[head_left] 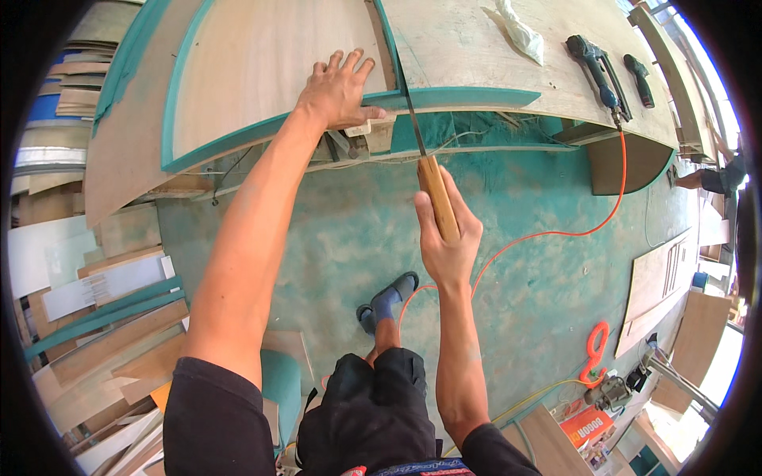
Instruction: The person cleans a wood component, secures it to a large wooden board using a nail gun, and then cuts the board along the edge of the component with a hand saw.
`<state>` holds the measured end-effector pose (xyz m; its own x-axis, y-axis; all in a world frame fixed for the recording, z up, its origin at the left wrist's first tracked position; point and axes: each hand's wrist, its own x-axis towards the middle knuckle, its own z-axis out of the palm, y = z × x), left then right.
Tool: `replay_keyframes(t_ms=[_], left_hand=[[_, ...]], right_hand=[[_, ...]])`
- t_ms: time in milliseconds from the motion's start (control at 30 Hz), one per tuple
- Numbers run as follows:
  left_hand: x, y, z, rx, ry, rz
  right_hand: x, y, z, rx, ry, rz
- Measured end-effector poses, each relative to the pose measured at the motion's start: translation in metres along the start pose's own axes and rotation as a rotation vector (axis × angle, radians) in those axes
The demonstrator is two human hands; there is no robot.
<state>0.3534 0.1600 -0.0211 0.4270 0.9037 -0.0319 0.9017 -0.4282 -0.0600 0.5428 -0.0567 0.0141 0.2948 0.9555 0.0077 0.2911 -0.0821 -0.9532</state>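
Your right hand (452,252) grips the saw (434,181), pointing between 11 and 12 o'clock across the strip (476,97); your left hand (337,94), splayed on the panel (262,63), is nearer that crossing, at its 9.

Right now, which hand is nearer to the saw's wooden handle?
Right. The right hand is gripping the wooden handle; the left hand is apart from it, up and to the left in the picture, spread on the pale panel.
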Motion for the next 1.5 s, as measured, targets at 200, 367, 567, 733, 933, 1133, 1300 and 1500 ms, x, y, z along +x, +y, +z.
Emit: replay_keyframes(t_ms=[200, 367, 567, 733, 933, 1133, 1300, 1500], left_hand=[[-0.003, -0.004, -0.004, 0.007, -0.01, -0.011], [-0.001, -0.002, -0.001, -0.003, 0.018, 0.008], [-0.002, -0.007, -0.003, -0.002, 0.009, 0.017], [0.0, -0.002, -0.004, 0.024, 0.009, 0.02], [-0.006, -0.009, -0.001, 0.032, 0.0, 0.01], [0.004, -0.002, 0.012, 0.015, 0.058, 0.044], [0.001, -0.015, 0.009, 0.025, 0.042, 0.027], [0.008, -0.001, 0.013, 0.025, 0.064, 0.056]], right_hand=[[-0.063, 0.005, -0.028, -0.063, 0.024, -0.099], [-0.014, -0.005, 0.0, 0.012, -0.009, 0.076], [-0.059, 0.003, -0.027, -0.046, 0.017, -0.108], [-0.022, -0.003, -0.003, -0.028, -0.014, 0.082], [-0.075, 0.004, -0.024, -0.059, 0.03, -0.131], [-0.012, 0.002, 0.002, -0.046, -0.003, 0.085], [-0.061, 0.013, -0.024, -0.037, 0.021, -0.11], [-0.003, 0.017, 0.005, 0.038, 0.006, 0.069]])
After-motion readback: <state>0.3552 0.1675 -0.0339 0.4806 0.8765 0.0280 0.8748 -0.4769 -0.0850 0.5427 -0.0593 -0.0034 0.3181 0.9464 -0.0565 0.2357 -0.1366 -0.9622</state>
